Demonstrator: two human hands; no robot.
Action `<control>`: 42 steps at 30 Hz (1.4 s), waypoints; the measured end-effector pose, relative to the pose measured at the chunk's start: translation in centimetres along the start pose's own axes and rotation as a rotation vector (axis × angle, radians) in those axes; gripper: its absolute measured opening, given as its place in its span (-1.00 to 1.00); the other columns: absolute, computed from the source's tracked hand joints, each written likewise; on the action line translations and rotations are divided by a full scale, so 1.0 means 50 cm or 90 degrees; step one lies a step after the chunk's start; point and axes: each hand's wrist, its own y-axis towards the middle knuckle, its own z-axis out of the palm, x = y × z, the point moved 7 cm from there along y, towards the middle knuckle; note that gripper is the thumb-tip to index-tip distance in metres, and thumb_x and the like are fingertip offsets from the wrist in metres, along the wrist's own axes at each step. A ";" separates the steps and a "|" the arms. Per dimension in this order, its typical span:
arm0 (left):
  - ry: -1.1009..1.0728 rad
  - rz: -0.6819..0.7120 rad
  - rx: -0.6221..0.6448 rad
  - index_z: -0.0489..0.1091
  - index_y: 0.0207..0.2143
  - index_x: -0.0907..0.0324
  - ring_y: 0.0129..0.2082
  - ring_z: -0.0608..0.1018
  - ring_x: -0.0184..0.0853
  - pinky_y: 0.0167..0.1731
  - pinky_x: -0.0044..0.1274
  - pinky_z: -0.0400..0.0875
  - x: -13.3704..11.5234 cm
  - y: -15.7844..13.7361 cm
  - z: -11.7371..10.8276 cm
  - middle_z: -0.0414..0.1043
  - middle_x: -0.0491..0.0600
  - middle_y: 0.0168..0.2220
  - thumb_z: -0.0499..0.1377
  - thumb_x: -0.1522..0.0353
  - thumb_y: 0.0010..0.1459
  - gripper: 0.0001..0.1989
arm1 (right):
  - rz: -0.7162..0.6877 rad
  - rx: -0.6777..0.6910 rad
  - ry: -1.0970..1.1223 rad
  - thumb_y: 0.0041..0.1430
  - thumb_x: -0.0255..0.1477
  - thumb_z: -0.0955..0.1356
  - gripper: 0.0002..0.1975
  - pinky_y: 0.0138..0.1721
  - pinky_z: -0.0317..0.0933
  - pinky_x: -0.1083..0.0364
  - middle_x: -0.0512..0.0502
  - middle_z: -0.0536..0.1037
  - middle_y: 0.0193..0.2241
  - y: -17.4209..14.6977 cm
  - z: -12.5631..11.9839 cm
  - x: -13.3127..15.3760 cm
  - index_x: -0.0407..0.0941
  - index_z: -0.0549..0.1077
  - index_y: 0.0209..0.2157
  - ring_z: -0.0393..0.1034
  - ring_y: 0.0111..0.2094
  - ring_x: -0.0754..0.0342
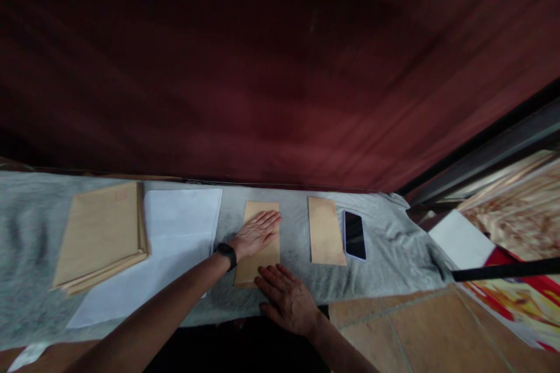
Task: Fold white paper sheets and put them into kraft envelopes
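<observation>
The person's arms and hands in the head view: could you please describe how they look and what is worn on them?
Both forearms are bare, with no sleeves showing. The left hand has a slim black wristband at the wrist. The right hand shows no band, ring or glove.

Bare cloth (294, 256) gap between middle envelope (258, 259) and right envelope (326, 239)

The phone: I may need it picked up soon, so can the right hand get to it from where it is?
Probably yes. The right hand lies flat by the middle envelope, and only bare grey cloth and a second envelope lie between it and the phone.
</observation>
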 end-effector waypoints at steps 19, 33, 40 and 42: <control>-0.101 0.081 0.050 0.02 0.41 0.03 0.44 0.07 -0.35 0.42 -0.36 -0.12 -0.114 -0.163 -0.046 0.06 -0.09 0.43 -0.08 0.18 0.45 -0.46 | 0.037 -0.147 0.056 0.40 -0.45 0.24 -0.61 0.32 0.16 -0.11 -0.18 0.47 0.19 -0.026 0.000 -0.017 -0.10 0.37 0.21 0.31 0.24 0.01; -0.095 -0.072 -0.089 0.39 0.20 0.12 0.22 0.46 -0.30 0.25 -0.39 0.35 -0.120 -0.284 -0.050 0.44 0.00 0.21 -0.04 0.28 0.42 -0.60 | 0.097 -0.204 0.107 0.43 -0.44 0.22 -0.67 0.26 0.21 -0.10 -0.13 0.51 0.13 -0.035 0.008 -0.035 -0.05 0.43 0.14 0.37 0.17 0.05; -0.107 -0.118 -0.125 0.47 0.11 0.09 0.14 0.53 -0.25 0.20 -0.33 0.42 -0.126 -0.282 -0.061 0.52 0.00 0.13 -0.05 0.32 0.40 -0.61 | 0.200 -0.251 0.074 0.45 -0.39 0.21 -0.72 0.13 0.29 -0.06 -0.11 0.57 0.01 -0.033 0.022 -0.045 -0.03 0.50 0.03 0.43 0.05 0.00; -0.101 -0.124 -0.131 0.49 0.07 0.12 0.12 0.54 -0.23 0.19 -0.32 0.42 -0.130 -0.277 -0.063 0.54 0.02 0.10 -0.05 0.34 0.39 -0.62 | 0.226 -0.271 0.065 0.45 -0.39 0.21 -0.74 0.11 0.28 -0.06 -0.13 0.57 -0.04 -0.031 0.022 -0.046 -0.05 0.51 -0.03 0.43 0.02 -0.01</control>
